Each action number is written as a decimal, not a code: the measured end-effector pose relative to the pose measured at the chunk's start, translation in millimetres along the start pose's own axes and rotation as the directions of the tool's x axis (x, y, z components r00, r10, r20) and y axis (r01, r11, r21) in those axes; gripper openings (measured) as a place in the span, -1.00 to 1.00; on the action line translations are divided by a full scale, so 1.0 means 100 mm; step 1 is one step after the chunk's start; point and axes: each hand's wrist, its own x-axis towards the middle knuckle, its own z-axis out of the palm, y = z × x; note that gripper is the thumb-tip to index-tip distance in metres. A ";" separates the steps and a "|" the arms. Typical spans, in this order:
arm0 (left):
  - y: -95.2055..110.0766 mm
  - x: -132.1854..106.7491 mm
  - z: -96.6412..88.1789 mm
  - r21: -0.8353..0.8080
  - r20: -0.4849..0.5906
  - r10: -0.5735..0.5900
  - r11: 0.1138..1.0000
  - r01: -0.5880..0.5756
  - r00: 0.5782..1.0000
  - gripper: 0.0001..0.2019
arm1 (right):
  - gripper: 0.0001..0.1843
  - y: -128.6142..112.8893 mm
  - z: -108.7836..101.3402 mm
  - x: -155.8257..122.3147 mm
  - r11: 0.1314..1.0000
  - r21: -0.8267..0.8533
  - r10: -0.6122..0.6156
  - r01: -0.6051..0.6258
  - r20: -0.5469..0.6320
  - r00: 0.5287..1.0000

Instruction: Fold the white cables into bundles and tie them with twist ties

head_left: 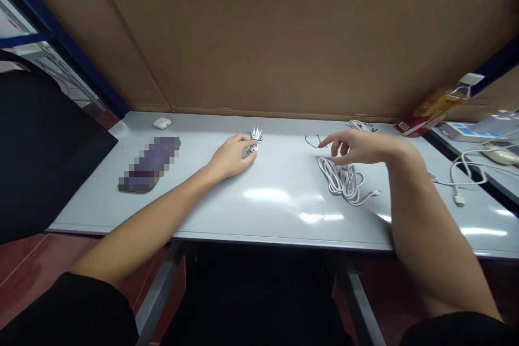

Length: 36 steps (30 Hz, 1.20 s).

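At the middle of the table, my left hand [232, 155] has its thumb and index finger on a small white cable bundle [257, 133], bound with a black twist tie. My right hand [352, 146] is over the right half, index finger stretched toward loose black twist ties [311, 142] and the other fingers partly curled. Nothing shows in its grasp; whether the fingertip touches a tie is unclear. Just below the right hand lies a loosely coiled white cable [343, 181], its plug end pointing right.
A blurred-out phone-like object [150, 165] and a white earbud case [162, 123] lie at the left. Another tied white cable [360, 125] is by the back panel. At the right are a tilted drink bottle [438, 105], a mouse [501, 154] and a loose cable [466, 184].
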 end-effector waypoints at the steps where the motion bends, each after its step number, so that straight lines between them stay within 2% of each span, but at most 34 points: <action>1: 0.00 0.00 0.00 0.011 0.009 0.003 1.000 -0.003 1.000 -0.55 | -0.34 0.00 0.00 0.00 1.000 -0.003 0.003 -0.003 0.046 0.999; 3: 0.01 -0.01 0.00 0.031 0.029 -0.001 1.000 0.000 1.000 -0.51 | -0.35 -0.04 0.03 0.01 1.000 -0.014 0.016 -0.014 0.104 0.994; 6: 0.02 -0.02 0.00 0.055 0.047 -0.014 0.998 0.012 0.999 -0.47 | -0.44 -0.12 0.09 0.05 0.999 -0.031 -0.006 0.010 0.129 0.992; 11: 0.03 -0.03 0.03 0.063 0.030 -0.018 0.998 0.017 0.999 -0.47 | -0.55 -0.35 0.26 0.12 0.994 0.008 -0.109 0.109 0.050 0.993; 14: 0.06 -0.04 0.06 0.044 -0.076 0.016 0.999 -0.013 0.997 -0.50 | -0.60 -0.55 0.43 0.16 0.982 0.091 -0.159 0.163 -0.047 0.986; 18: 0.21 -0.09 0.07 -0.039 -0.226 0.200 0.976 -0.214 0.953 -0.64 | -0.69 -0.84 0.67 0.23 0.946 0.192 -0.220 0.261 -0.209 0.953; 20: 0.30 -0.13 0.07 -0.112 -0.211 0.331 0.927 -0.359 0.920 -0.71 | -0.74 -0.91 0.70 0.23 0.913 0.248 -0.256 0.324 -0.267 0.929; 23: 0.41 -0.20 0.07 -0.202 -0.108 0.490 0.841 -0.502 0.865 -0.73 | -0.76 -0.87 0.57 0.17 0.903 0.281 -0.237 0.327 -0.309 0.921; 25: 0.44 -0.22 0.08 -0.235 -0.022 0.554 0.806 -0.543 0.832 -0.72 | -0.75 -0.74 0.43 0.12 0.941 0.214 -0.199 0.263 -0.278 0.940; 27: 0.45 -0.23 0.10 -0.259 0.033 0.580 0.792 -0.553 0.814 -0.71 | -0.75 -0.58 0.31 0.09 0.973 0.143 -0.157 0.179 -0.153 0.976; 30: 0.43 -0.22 0.10 -0.281 0.055 0.564 0.801 -0.530 0.824 -0.78 | -0.59 -0.40 0.24 0.09 0.994 0.088 -0.070 0.066 0.045 0.997; 33: 0.41 -0.21 0.09 -0.282 0.087 0.558 0.808 -0.517 0.825 -0.82 | -0.49 -0.38 0.26 0.11 0.992 0.105 -0.085 0.070 0.143 0.986; 36: 0.40 -0.20 0.09 -0.272 0.107 0.560 0.812 -0.517 0.822 -0.81 | -0.55 -0.46 0.31 0.12 0.988 0.122 -0.118 0.099 0.160 0.980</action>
